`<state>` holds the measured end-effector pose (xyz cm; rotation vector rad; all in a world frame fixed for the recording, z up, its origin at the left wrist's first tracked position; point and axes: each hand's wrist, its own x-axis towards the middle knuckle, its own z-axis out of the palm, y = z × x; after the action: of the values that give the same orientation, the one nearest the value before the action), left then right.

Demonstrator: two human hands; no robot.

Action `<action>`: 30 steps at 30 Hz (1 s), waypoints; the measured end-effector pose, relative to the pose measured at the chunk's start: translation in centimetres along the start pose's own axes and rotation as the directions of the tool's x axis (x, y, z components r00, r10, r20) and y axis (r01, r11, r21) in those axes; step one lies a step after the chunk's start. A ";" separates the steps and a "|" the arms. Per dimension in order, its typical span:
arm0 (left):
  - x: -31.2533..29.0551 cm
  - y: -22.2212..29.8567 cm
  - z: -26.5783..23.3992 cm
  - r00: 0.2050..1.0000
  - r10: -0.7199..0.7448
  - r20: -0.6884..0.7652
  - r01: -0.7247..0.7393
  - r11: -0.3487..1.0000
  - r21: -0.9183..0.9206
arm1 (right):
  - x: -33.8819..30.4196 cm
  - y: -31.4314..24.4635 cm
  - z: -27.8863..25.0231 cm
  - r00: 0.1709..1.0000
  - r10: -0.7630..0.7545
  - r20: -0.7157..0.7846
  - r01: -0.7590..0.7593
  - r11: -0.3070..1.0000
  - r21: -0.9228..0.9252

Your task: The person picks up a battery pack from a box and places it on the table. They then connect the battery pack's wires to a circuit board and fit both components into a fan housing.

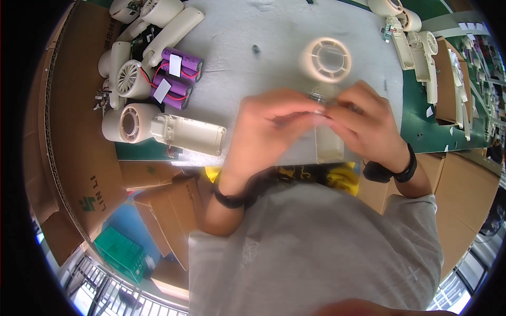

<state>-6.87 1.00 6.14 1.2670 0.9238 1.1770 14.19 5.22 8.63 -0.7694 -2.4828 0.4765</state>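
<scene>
A cream handheld fan housing lies in front of me on the grey mat, its round fan head point(312, 63) away from me and its open hollow handle point(329, 145) pointing toward me. Over the handle, my left hand point(274, 118) and my right hand point(363, 118) meet with fingertips pinched together. Whatever is between the fingertips is small, blurred and mostly hidden. A bit of something shiny shows just beyond the left fingertips, where handle and head join.
To the left lie another fan housing point(192, 134), purple battery cells point(182, 64) with red wires and white labels, and several cream fan parts point(174, 34). More housings point(403, 50) and a cardboard box point(448, 84) stand at right. A tall carton point(79, 116) borders the left side.
</scene>
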 end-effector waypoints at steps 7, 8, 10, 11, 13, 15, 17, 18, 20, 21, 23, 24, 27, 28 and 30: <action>0.1 0.1 -0.3 0.997 -0.072 0.039 0.075 0.994 -0.083 | -0.2 0.4 0.6 0.987 0.158 -0.034 -0.142 0.948 0.284; 0.1 -0.1 -0.4 0.998 -0.052 0.045 0.056 0.995 -0.084 | -0.2 0.4 0.6 0.985 0.169 -0.045 -0.148 0.942 0.302; 0.1 -0.4 -0.5 0.998 -0.012 0.056 0.016 0.996 -0.086 | -0.1 0.6 0.6 0.983 0.181 -0.038 -0.158 0.928 0.337; 0.1 -0.3 -0.5 0.998 -0.011 0.056 0.016 0.996 -0.086 | 0.0 0.7 0.6 0.981 0.192 -0.029 -0.168 0.913 0.371; 0.1 -0.1 -0.6 0.995 -0.072 0.074 0.076 0.996 -0.055 | 0.0 0.7 0.4 0.979 0.202 -0.021 -0.176 0.897 0.405; 0.1 0.1 -0.7 0.991 -0.103 0.080 0.106 0.994 -0.038 | -0.1 0.5 -0.2 0.974 0.224 0.033 -0.218 0.887 0.408; 0.2 0.1 -0.8 0.991 -0.101 0.088 0.106 0.993 -0.055 | -0.2 0.6 -0.3 0.970 0.234 0.060 -0.238 0.880 0.411; 0.2 0.1 -0.8 0.991 -0.100 0.093 0.106 0.992 -0.063 | -0.3 0.7 -0.2 0.976 0.209 0.066 -0.218 0.890 0.402; 0.1 0.4 -0.9 0.988 -0.127 0.084 0.132 0.990 -0.056 | -0.4 1.0 0.0 0.984 0.162 0.076 -0.179 0.907 0.382; 0.1 0.5 -0.9 0.985 -0.153 0.076 0.157 0.986 -0.050 | -0.4 0.9 -0.1 0.984 0.163 0.075 -0.180 0.906 0.383; 0.1 0.7 -0.8 0.981 -0.180 0.069 0.183 0.982 -0.044 | -0.1 0.6 -0.3 0.979 0.173 0.107 -0.200 0.911 0.360; 0.1 0.8 -0.7 0.982 -0.182 0.053 0.184 0.982 -0.036 | 0.0 0.6 -0.5 0.976 0.178 0.123 -0.211 0.913 0.349; 0.0 0.7 -0.6 0.982 -0.187 0.020 0.188 0.982 -0.022 | 0.2 0.5 -0.8 0.975 0.179 0.134 -0.217 0.902 0.373; 0.0 0.6 -0.7 0.987 -0.157 0.025 0.157 0.988 0.005 | 0.2 0.5 -0.9 0.974 0.179 0.139 -0.220 0.897 0.384; -0.1 0.2 -0.8 0.995 -0.095 0.039 0.093 0.994 0.058 | 0.4 0.6 -1.0 0.973 0.176 0.148 -0.221 0.895 0.387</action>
<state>-7.71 1.09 6.24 1.2741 0.9813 1.0537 14.71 6.14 9.29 -0.8446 -2.2931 1.0923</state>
